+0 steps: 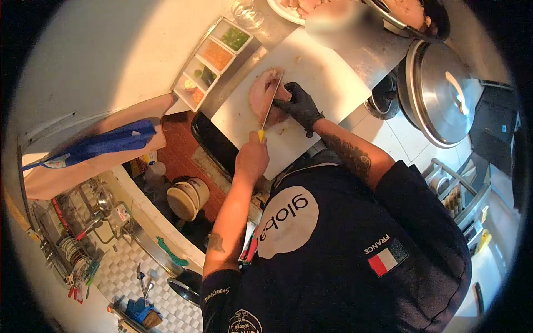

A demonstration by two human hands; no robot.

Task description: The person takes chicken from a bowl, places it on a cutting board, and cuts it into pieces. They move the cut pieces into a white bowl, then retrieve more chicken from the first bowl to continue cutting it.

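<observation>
My bare left hand [252, 158] is closed around the yellow handle of a long knife [271, 105]. The blade lies across a pale pink piece of meat [260, 95] on a white cutting board [333, 80]. My right hand [302, 105], in a black glove, rests against the right side of the meat with its fingers bent onto it. Part of the meat is hidden by the blade and the glove, so the depth of the cut cannot be made out.
Left of the board stands a row of containers [215, 55] with chopped ingredients. A plate of meat [291, 11] and a pan [438, 22] sit at the top. A large lidded pot [444, 91] is at right, a lidded bucket [186, 200] on the floor at left.
</observation>
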